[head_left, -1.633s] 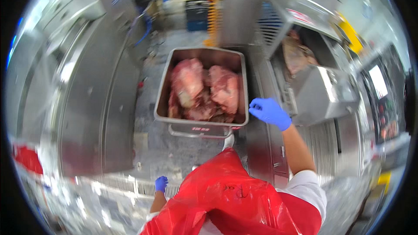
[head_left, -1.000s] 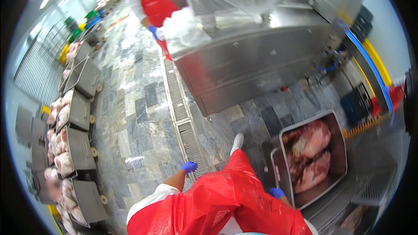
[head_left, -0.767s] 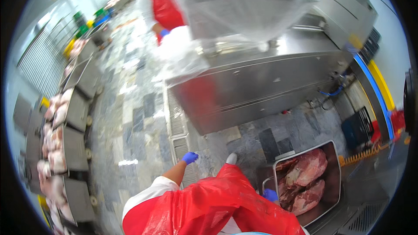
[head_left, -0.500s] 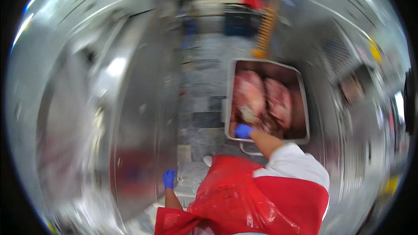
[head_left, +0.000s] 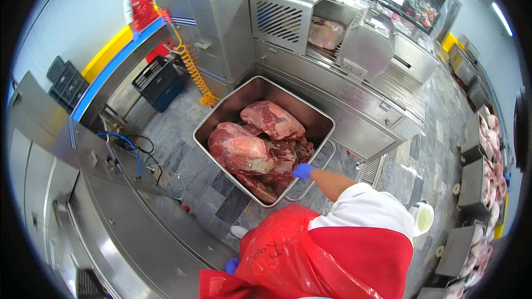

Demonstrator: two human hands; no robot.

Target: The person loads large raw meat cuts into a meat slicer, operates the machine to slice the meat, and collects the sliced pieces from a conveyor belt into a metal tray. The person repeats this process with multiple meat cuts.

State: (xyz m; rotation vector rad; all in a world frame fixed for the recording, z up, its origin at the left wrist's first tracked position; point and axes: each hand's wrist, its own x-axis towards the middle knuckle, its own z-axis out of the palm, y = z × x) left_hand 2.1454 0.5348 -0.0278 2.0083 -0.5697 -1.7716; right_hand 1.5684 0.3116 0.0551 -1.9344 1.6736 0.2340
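A deep metal bin in the middle holds several large pieces of raw red meat. My right hand, in a blue glove, reaches over the bin's near right side. It is closed at the edge of a dark piece of meat; its fingertips are hidden against the meat. My left hand, also blue-gloved, is low beside my red apron, near the steel panel on the left. Most of it is covered, so its fingers do not show.
A looped handle juts from the bin's near right side. Behind stands a steel machine with meat inside. An orange coiled hose hangs at the back. A white bucket and meat-filled bins stand right. A co-worker is far left.
My view has swung to the right and sharpened; the bin now appears turned and further left. My right hand has shifted along the bin's near side. My left hand has dropped lower, mostly out of sight.
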